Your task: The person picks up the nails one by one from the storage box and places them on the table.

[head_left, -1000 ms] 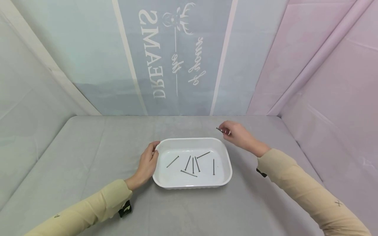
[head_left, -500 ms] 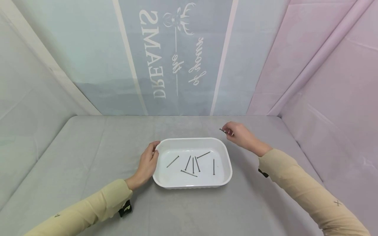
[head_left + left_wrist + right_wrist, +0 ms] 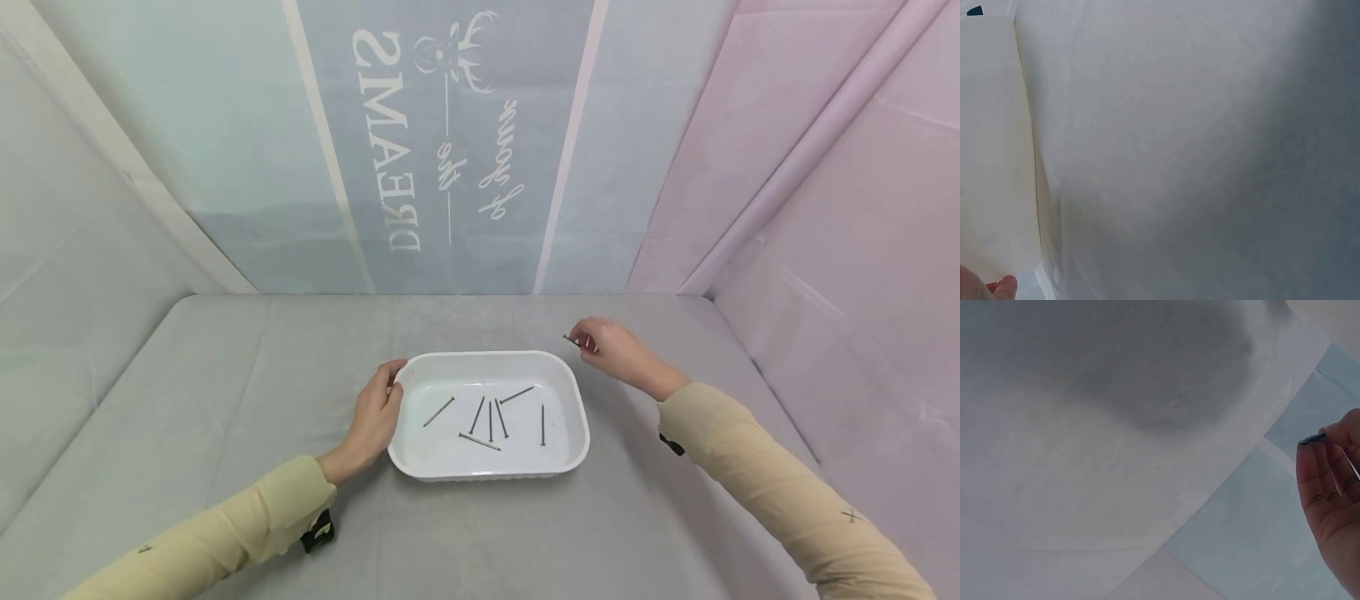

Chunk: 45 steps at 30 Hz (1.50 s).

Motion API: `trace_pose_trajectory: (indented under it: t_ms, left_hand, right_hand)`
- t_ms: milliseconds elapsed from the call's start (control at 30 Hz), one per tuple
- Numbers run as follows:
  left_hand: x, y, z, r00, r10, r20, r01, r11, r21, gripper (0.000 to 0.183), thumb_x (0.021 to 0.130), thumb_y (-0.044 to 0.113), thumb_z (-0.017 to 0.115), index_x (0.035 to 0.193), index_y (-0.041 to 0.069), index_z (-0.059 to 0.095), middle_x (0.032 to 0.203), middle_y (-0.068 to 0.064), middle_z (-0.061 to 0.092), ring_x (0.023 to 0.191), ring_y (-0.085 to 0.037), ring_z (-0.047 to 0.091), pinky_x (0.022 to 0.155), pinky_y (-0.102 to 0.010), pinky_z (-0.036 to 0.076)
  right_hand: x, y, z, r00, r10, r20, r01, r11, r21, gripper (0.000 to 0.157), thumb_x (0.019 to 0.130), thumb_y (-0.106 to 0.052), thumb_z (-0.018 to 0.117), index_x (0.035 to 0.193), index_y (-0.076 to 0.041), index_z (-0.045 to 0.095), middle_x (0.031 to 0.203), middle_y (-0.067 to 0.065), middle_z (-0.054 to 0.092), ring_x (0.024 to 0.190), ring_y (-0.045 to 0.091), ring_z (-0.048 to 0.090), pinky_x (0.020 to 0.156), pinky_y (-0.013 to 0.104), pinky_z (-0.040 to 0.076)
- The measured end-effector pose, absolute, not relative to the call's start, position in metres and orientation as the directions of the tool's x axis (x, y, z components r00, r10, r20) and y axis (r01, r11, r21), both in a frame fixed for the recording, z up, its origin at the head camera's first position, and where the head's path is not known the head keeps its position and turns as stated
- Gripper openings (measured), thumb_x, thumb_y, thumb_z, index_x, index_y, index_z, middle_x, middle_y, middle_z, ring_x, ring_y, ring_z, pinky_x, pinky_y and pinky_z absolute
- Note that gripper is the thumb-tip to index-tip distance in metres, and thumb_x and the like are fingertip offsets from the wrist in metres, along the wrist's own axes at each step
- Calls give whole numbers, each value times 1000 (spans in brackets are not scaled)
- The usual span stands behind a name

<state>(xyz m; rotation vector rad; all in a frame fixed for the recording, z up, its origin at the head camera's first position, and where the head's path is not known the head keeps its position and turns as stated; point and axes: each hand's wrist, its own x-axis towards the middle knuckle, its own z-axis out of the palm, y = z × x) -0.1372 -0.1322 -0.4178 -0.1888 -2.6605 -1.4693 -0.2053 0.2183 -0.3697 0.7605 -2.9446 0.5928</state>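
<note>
The right hand [image 3: 613, 353] pinches a slim, dark grey nail [image 3: 572, 341], flat head outward, just off the far right corner of a white tray [image 3: 525, 461]. Seven similar nails [image 3: 543, 425] lie inside; the left hand [image 3: 371, 418] grips the tray's left edge.

The person's left arm [image 3: 202, 537] reaches up from the bottom left of the head view in a long, pale yellow cloth sleeve [image 3: 296, 492]. The bare left hand [image 3: 369, 417] is just left of the middle, its thumb and fingers gripping. The right arm [image 3: 783, 483] slants up from the bottom right. The bare right hand [image 3: 613, 352] is higher, thumb and fingertips pinching.
</note>
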Motion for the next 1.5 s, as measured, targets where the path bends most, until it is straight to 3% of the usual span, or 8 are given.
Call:
trace_pose_trajectory:
  t_ms: [933,1500]
  left_hand:
    - [-136,-127,-419,-985,47,167,167,509,844,36,94,4,35,129,-3,41,120,-19,52,106,-28,51,87,-42,43]
    - [-136,-126,-418,-986,42,162,160,514,843,36,94,4,35,129,-3,41,120,-20,51,106,-28,51,87,-43,43]
  right_hand:
    - [-218,240,-393,-860,-488,147,-508,797,-326,16,72,7,62,87,2,63,75,9,59,69,19,55,62,34,46]
    - [-221,248,-403,-896,-443,27,-428,846,-317,16,72,7,63,87,2,64,76,8,61,71,20,56,63,34,48]
